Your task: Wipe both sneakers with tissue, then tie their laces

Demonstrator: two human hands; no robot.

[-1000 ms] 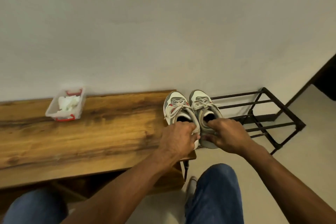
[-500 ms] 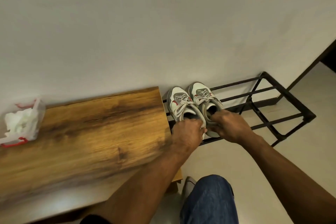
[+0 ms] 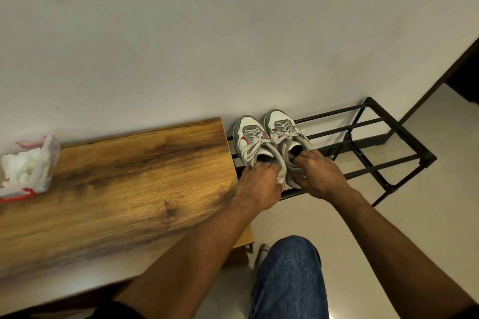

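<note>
Against the pale wall (image 3: 233, 33) stands a black metal rack (image 3: 375, 163), just beside the wooden desk (image 3: 129, 184). Both sneakers sit side by side on it, toes to the wall. Left hand (image 3: 259, 184) grips the left sneaker (image 3: 250, 142) at its heel; right hand (image 3: 318, 176) grips the right sneaker (image 3: 282, 128), fingers in its opening. Tissue (image 3: 24, 166) fills a clear box at the desk's far end.

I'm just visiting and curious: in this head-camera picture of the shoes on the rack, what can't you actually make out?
- Heels of both sneakers: head view, covered by the left hand and right hand.
- Fingertips of both hands: head view, tucked into or behind the shoe collars, so the grip is unclear.
- Tissue box: head view, cut off by the left edge.
- Lower part of the rack: head view, too dark to read.
- Bench: head view, its near edge is blurred.
</note>
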